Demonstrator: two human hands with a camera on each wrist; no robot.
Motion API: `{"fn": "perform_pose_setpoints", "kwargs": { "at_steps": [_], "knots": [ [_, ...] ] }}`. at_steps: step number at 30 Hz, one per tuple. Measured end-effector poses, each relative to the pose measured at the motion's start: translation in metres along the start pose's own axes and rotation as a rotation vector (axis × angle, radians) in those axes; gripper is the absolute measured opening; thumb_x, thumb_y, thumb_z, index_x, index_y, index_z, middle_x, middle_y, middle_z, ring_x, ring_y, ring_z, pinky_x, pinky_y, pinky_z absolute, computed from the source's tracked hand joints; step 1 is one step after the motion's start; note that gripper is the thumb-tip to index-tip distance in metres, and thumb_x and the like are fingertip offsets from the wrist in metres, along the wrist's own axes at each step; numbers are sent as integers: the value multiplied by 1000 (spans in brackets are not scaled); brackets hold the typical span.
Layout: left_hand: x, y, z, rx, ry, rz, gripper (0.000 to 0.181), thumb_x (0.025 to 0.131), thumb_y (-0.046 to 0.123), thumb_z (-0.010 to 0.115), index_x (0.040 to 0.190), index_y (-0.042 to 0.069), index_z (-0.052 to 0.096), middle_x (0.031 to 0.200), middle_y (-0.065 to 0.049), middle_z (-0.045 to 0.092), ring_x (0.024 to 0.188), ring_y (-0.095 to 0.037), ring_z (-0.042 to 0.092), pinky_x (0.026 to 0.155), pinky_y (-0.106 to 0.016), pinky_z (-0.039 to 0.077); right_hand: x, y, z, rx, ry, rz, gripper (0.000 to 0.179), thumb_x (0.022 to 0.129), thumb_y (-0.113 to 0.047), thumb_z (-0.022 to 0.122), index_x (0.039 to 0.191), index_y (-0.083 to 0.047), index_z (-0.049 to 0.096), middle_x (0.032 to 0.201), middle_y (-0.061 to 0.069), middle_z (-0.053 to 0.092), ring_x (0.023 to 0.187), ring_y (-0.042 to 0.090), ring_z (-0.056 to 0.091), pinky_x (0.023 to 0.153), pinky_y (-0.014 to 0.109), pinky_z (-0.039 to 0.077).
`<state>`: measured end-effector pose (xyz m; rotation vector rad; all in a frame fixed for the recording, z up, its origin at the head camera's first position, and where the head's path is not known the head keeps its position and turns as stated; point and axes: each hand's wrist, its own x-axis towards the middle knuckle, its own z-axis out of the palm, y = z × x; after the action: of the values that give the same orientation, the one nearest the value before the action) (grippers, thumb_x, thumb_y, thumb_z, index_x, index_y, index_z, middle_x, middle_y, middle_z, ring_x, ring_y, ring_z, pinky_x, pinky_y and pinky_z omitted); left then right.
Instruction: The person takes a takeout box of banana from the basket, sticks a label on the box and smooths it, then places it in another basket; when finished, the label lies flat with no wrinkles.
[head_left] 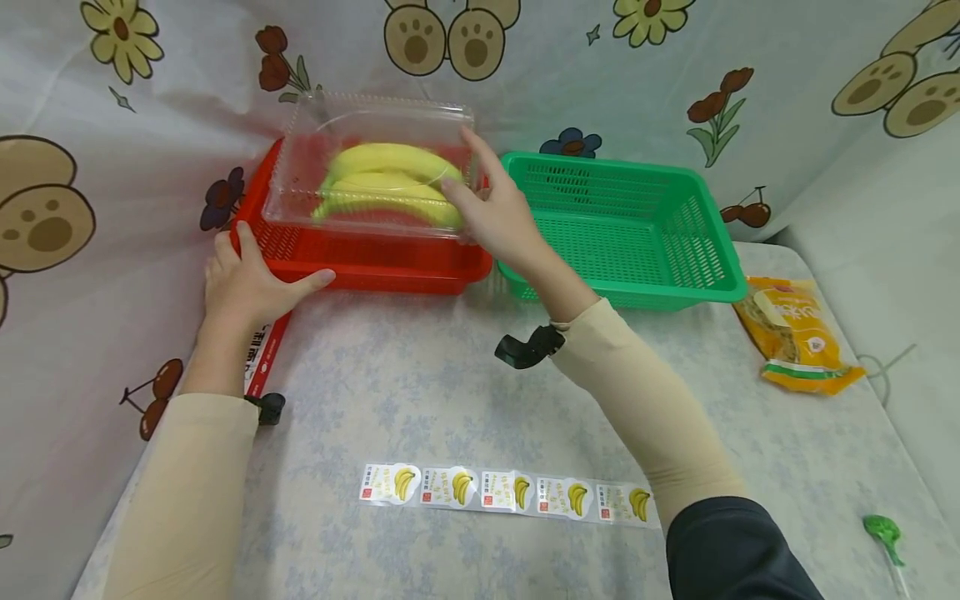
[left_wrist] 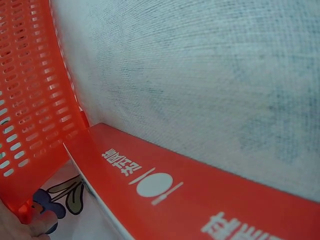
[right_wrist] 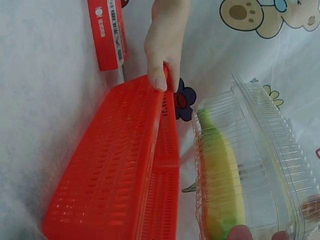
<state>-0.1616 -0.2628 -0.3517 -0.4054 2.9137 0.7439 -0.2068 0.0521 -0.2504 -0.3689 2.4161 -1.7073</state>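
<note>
My left hand [head_left: 243,283] grips the left corner of a red plastic basket [head_left: 375,273]; in the right wrist view its thumb lies over the rim [right_wrist: 162,102]. By its right end, my right hand [head_left: 506,212] holds a clear plastic box [head_left: 375,112] with yellow bananas [head_left: 390,185] inside. The box is above the red basket and tilted. In the right wrist view the lid looks closed, and fingertips [right_wrist: 240,233] show at the box's edge. What lies under the box in the basket is mostly hidden.
A green basket [head_left: 622,295] stands right of the red one. A red-and-white carton [head_left: 266,354] lies beneath my left wrist. Nearer the front is a strip of banana stickers [head_left: 510,492]. At the right are a yellow packet [head_left: 798,333] and a green broccoli-shaped item [head_left: 885,532].
</note>
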Motion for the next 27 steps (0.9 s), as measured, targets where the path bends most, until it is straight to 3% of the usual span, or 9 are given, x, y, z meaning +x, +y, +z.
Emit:
{"fn": "perform_pose_setpoints", "kwargs": {
  "at_steps": [3, 5, 7, 10, 13, 17, 20, 24, 27],
  "knots": [
    [0, 1, 0, -1, -4, 3, 138, 73, 82, 58, 154, 10, -25, 160, -29, -19, 145, -58, -4, 104, -79, 20, -12, -3, -7, 8, -1, -5, 64, 100, -32, 55, 156, -40, 25, 119, 2, 57, 58, 20, 50, 69, 34, 56],
    [0, 2, 0, -2, -8, 3, 138, 73, 82, 59, 154, 10, -26, 160, -29, -20, 145, -58, -4, 104, -80, 20, -20, -4, -11, 13, -5, -16, 64, 101, -31, 54, 156, -39, 24, 145, -2, 43, 58, 17, 47, 68, 35, 55],
    [1, 2, 0, 0, -8, 1, 138, 73, 82, 59, 154, 10, -26, 160, -29, -19, 145, -58, -4, 104, -80, 21, -28, -3, -16, 23, -9, -24, 65, 101, -31, 54, 157, -37, 23, 159, -9, 27, 60, 16, 46, 67, 35, 54],
    [2, 1, 0, -2, -6, -1, 137, 74, 81, 60, 154, 10, -26, 160, -29, -18, 145, -57, -3, 102, -79, 24, -36, 2, -24, 48, -20, -26, 65, 101, -31, 55, 157, -39, 22, 160, -9, 29, 69, 18, 56, 70, 36, 57],
    [2, 0, 1, -3, -2, -2, 136, 75, 78, 61, 154, 10, -26, 160, -29, -18, 145, -57, -2, 100, -79, 29, -44, 6, -32, 74, -25, -19, 64, 101, -31, 54, 156, -41, 23, 158, -14, 32, 93, 19, 67, 75, 38, 60],
    [1, 0, 1, -2, 4, -1, 135, 76, 76, 62, 154, 10, -26, 160, -29, -17, 145, -57, -1, 97, -78, 32, -52, 17, -43, 96, -8, -11, 65, 101, -30, 56, 155, -43, 24, 159, -20, 30, 91, 21, 69, 74, 38, 60],
    [2, -1, 2, 0, 12, 3, 135, 76, 76, 62, 155, 9, -24, 160, -30, -14, 144, -56, 2, 96, -78, 34, -55, 31, -50, 93, 7, -30, 65, 100, -31, 58, 154, -45, 24, 159, -22, 26, 76, 24, 66, 73, 38, 60],
    [2, -1, 2, 5, 18, 8, 136, 76, 75, 63, 155, 8, -24, 160, -29, -13, 143, -56, 3, 95, -77, 35, -65, 42, -60, 70, 21, -48, 64, 100, -33, 58, 153, -48, 25, 160, -25, 22, 88, 24, 69, 72, 38, 60],
    [2, -1, 2, 8, 19, 15, 136, 75, 76, 63, 155, 8, -24, 160, -30, -15, 144, -56, 2, 96, -78, 33, -75, 47, -67, 54, 35, -43, 63, 100, -33, 57, 152, -49, 25, 159, -26, 21, 106, 18, 67, 71, 36, 60]
  ]
}}
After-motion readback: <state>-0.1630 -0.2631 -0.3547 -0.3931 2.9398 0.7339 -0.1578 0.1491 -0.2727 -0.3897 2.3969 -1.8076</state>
